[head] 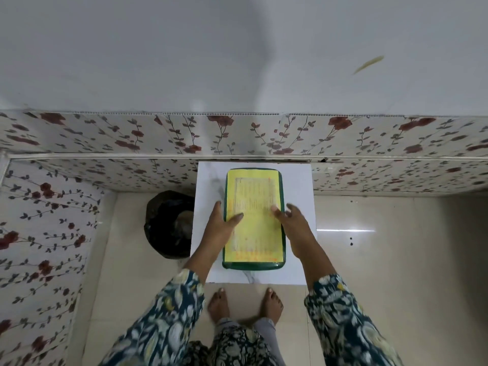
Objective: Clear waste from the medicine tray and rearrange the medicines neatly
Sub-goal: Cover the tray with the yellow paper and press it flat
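Green tray [281,196] lined with yellow paper [254,207] on white table [298,233], left hand [220,228] thumb on lining, right hand [293,225] fingers spread at right rim, black bin [169,223] left of left fingers

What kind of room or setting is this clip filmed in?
Probably a room corner in a home: glossy cream floor tiles, rose-patterned wall panels, and a bin lined with a black bag beside a small white marble-look table.

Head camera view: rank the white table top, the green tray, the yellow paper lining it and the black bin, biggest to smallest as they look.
1. White table top
2. Green tray
3. Yellow paper, slightly smaller, lying inside the tray's rim
4. Black bin, though the table hides part of it and it sits farther away on the floor, so this rank is unsure.
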